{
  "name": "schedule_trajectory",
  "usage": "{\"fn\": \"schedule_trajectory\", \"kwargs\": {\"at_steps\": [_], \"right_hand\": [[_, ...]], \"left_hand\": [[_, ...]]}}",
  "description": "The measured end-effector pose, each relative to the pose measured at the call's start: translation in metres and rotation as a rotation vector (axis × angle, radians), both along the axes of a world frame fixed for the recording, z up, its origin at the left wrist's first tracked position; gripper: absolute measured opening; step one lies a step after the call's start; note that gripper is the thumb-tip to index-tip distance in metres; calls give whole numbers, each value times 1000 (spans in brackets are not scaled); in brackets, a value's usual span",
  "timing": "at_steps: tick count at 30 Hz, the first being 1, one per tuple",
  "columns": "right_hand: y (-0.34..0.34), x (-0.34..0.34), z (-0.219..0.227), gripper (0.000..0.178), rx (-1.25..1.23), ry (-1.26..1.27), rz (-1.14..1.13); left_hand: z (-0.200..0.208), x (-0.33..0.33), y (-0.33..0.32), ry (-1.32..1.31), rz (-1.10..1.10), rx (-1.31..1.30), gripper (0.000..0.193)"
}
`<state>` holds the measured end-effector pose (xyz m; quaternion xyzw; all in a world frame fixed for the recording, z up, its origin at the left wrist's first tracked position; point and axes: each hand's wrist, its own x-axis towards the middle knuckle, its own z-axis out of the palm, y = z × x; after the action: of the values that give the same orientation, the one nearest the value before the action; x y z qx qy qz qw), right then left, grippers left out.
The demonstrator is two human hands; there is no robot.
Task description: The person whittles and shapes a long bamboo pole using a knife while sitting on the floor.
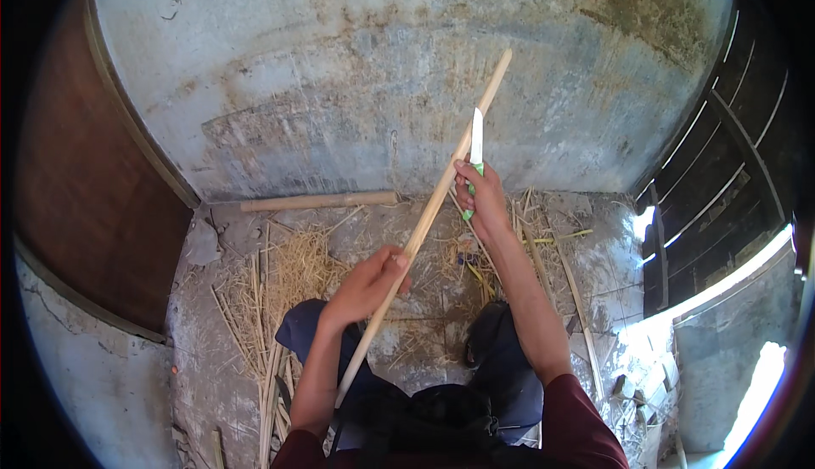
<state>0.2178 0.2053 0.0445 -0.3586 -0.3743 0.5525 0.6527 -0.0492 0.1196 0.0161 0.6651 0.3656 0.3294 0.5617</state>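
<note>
A long, pale wooden stick (433, 206) slants across the middle, its lower end near my lap and its upper end toward the wall. My left hand (365, 286) is closed around its lower half. In my right hand (486, 202) is a small knife (477, 140) with a green handle, gripped with the blade pointing up. The blade lies alongside the upper part of the stick, and my right fingers are close to the wood. Whether the edge touches the stick I cannot tell.
Straw-like shavings (297, 265) and thin strips (263, 384) litter the floor around my legs. A thicker pole (318, 202) lies along the base of the stained wall (340, 87). A brown door panel (102, 180) stands left; dark slats (722, 163) stand right.
</note>
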Motion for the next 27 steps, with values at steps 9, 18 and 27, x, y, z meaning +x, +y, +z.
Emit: {"fn": "schedule_trajectory", "kwargs": {"at_steps": [9,18,27], "right_hand": [[4,8,-3,22,-12,-135,-24],[-13,16,-22,27,151,-702,-349],[-26,-17,-24,22,316,-1099,-126]], "left_hand": [[20,27,57,-37,-247,-221,41],[-23,25,53,-160,-40,-364,40],[-19,27,40,-252,32,-355,38]]}}
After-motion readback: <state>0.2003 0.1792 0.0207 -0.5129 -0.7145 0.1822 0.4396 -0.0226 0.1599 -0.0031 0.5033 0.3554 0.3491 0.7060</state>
